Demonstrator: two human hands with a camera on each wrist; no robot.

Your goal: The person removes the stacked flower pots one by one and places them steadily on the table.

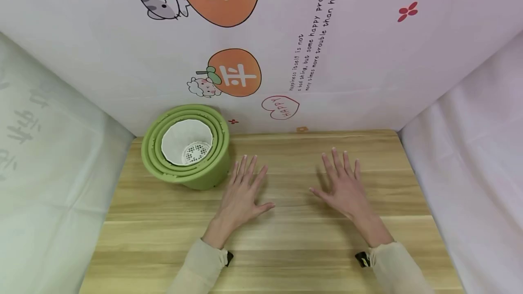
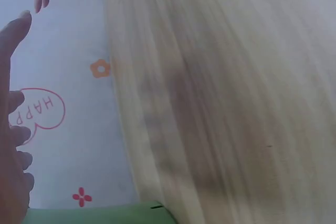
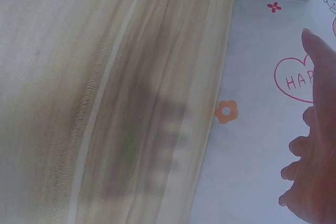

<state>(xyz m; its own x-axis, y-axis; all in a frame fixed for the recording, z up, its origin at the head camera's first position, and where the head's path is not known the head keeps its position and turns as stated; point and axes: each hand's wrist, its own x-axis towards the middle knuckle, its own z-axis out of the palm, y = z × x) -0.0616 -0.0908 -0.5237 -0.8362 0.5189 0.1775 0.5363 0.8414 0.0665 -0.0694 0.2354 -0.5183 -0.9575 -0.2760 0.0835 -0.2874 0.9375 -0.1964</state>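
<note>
Both hands lay flat, palms down, fingers spread: left hand (image 1: 242, 193) and right hand (image 1: 344, 186), well apart.

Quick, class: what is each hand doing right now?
Left hand: open, fingers spread, holding nothing.
Right hand: open, fingers spread, holding nothing.

Green pot (image 1: 185, 149), white perforated liner (image 1: 187, 142); pale striped wood table (image 1: 286, 248) (orange cartoon-print backdrop (image 1: 286, 49)).

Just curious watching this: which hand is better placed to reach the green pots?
Probably the left hand: it lies open right beside the green pots, while the right hand lies open farther off on the wooden table.
</note>
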